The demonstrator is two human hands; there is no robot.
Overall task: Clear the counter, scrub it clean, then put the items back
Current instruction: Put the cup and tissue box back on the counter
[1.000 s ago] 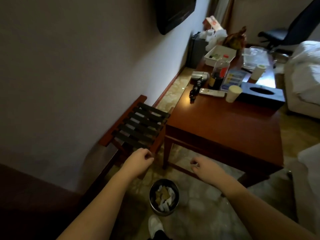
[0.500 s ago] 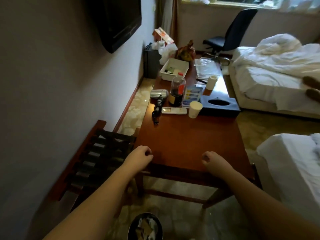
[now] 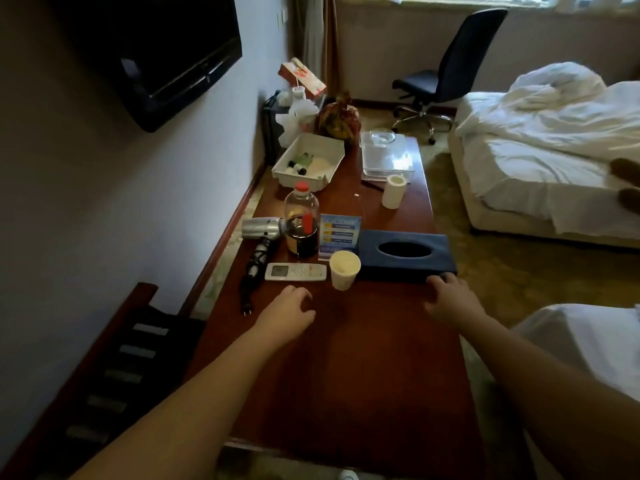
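Wall-mounted television [image 3: 149, 53] at left; black office chair [image 3: 446, 74] by the window; unmade white bed [image 3: 540, 140] at right

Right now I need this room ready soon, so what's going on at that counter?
A person is reaching over the wooden counter, nothing cleared yet. The right hand touches the near edge of the blue tissue box; the left hand, loosely curled and empty, hovers near the remote. The paper cup, bottle and hair dryer sit untouched.

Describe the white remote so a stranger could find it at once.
On the long wooden counter below the wall TV, look at the cluster nearest the hands. The remote lies flat between the hair dryer's cord and a paper cup, the only slim white bar with a small screen.
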